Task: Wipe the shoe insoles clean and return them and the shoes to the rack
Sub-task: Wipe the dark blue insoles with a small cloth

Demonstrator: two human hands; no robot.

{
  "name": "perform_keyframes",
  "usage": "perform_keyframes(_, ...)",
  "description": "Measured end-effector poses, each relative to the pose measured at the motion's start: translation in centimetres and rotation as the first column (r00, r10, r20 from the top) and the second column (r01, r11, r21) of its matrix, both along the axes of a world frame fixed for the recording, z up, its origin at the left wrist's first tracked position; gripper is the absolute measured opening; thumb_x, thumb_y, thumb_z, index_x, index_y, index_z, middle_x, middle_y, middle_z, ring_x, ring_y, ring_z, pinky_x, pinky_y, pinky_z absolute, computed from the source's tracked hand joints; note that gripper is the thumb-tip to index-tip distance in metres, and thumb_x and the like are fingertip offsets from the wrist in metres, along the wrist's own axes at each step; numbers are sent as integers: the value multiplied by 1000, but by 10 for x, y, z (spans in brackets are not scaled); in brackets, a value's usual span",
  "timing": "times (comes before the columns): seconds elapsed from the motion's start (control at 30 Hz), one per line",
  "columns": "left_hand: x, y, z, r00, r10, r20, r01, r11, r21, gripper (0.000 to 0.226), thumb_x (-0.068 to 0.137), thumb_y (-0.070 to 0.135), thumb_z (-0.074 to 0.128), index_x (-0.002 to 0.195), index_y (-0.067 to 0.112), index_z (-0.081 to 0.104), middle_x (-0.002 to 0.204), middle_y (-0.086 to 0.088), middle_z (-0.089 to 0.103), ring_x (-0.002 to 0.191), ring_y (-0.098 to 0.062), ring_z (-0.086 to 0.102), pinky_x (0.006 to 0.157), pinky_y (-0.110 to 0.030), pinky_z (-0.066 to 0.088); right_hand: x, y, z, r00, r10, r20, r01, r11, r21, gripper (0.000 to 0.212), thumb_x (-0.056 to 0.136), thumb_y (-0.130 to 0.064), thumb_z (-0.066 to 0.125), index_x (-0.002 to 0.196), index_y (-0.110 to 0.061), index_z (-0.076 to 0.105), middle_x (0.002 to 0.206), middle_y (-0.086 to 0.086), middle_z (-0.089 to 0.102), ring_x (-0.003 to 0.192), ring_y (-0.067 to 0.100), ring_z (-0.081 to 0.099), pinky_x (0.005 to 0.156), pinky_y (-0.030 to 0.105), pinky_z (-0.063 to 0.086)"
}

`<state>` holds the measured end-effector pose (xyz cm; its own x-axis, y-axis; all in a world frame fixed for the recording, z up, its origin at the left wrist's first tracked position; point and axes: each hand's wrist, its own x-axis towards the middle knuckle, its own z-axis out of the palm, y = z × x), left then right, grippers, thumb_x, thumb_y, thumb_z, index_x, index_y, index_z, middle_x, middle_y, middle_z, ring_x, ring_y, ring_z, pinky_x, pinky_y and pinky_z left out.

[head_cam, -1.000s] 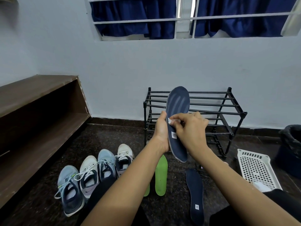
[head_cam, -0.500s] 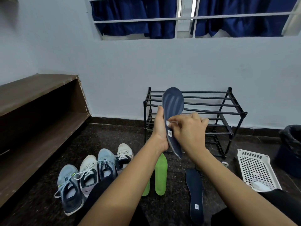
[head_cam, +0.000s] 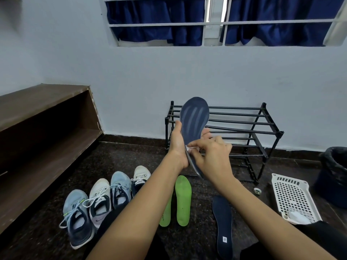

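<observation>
At eight o'clock from our hands, four shoes [head_cam: 105, 201] stand in a row on the floor, with two green insoles [head_cam: 183, 200] at six. Our left hand [head_cam: 178, 145] grips the upright navy insole [head_cam: 195, 117]. Our right hand [head_cam: 212, 156], close against it, pinches a white wipe [head_cam: 189, 148] to the insole. A second navy insole [head_cam: 223, 222] lies at five o'clock, and the black rack [head_cam: 244, 132] stands behind at two.

Both arms in shot now, and they're bare. The left forearm [head_cam: 135, 207] is uncovered right down to the bottom edge, and the right forearm [head_cam: 262, 209] is the same, with no sleeve reaching it. The left hand [head_cam: 177, 145] and right hand [head_cam: 212, 158] are bare too. Low down there's a plain black garment [head_cam: 110, 220] over the left leg, matte and dark, and more of the same black cloth [head_cam: 317, 235] by the right arm.
</observation>
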<state>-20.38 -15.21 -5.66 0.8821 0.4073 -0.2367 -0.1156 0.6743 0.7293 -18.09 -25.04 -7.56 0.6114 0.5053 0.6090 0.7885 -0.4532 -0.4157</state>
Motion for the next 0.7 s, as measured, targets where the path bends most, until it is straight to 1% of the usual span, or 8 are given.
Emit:
perform_keyframes(0.07, -1, -1, 0, 1000, 0, 3, 0, 1000, 15, 81, 97, 65, 22, 110, -1, 67, 98, -18, 71, 91, -27, 69, 82, -35, 56, 0, -1, 0, 1000, -8, 27, 8, 1000, 23, 10, 80, -30, 71, 89, -32, 74, 77, -5, 66, 86, 22, 49, 69, 33, 17)
perform_keyframes(0.17, 0, -7, -6, 1000, 4, -27, -3, 999, 44, 80, 95, 68, 25, 100, 2, 71, 100, -15, 73, 93, -26, 69, 90, -37, 53, 4, -3, -4, 994, -64, 92, 62, 998, 24, 10, 78, -30, 69, 86, -34, 73, 71, -6, 65, 80, 22, 51, 68, 33, 18)
perform_keyframes(0.27, 1, -15, -9, 997, -1, -75, 5, 999, 52, 75, 92, 71, 31, 95, 8, 73, 88, -10, 72, 86, -26, 68, 85, -39, 52, 11, -1, -5, 982, -138, 131, 135, 990, 29, 14, 76, -32, 61, 83, -33, 72, 70, -6, 66, 76, 23, 51, 67, 32, 15)
perform_keyframes(0.37, 2, -25, -9, 996, -17, -89, 21, 999, 42, 74, 90, 73, 34, 94, 11, 73, 87, -11, 69, 85, -27, 66, 84, -39, 52, 19, 0, -1, 970, -191, 153, 184, 981, 57, 11, 76, -30, 63, 83, -30, 71, 74, -6, 70, 77, 24, 53, 67, 32, 12)
perform_keyframes(0.47, 3, -31, -7, 996, -53, -70, 53, 999, -1, 73, 91, 72, 33, 93, 10, 71, 89, -11, 69, 80, -25, 67, 76, -35, 53, 23, 0, 2, 967, -216, 134, 210, 976, 59, 8, 79, -29, 67, 86, -29, 72, 78, -5, 70, 82, 25, 53, 67, 33, 16)
perform_keyframes(0.53, 3, -30, -6, 995, -62, -74, 62, 998, -4, 74, 92, 72, 32, 92, 10, 72, 86, -11, 70, 77, -25, 68, 72, -34, 54, 23, 1, 4, 971, -215, 106, 209, 976, 66, 8, 80, -28, 68, 87, -29, 72, 81, -5, 70, 85, 25, 53, 68, 33, 16)
perform_keyframes(0.63, 4, -25, -6, 996, -50, -80, 51, 999, 10, 72, 93, 70, 31, 95, 11, 73, 87, -10, 71, 80, -25, 68, 75, -35, 53, 20, 4, 5, 987, -156, 25, 153, 983, 96, 8, 81, -25, 69, 88, -27, 72, 84, -4, 70, 89, 26, 52, 69, 33, 16)
perform_keyframes(0.7, 3, -21, -6, 996, -12, -83, 14, 1000, 16, 70, 94, 68, 31, 96, 10, 72, 87, -10, 71, 82, -25, 67, 77, -35, 53, 17, 6, 2, 994, -109, 8, 108, 990, 96, 9, 80, -22, 69, 87, -27, 72, 83, -3, 69, 89, 27, 51, 70, 33, 17)
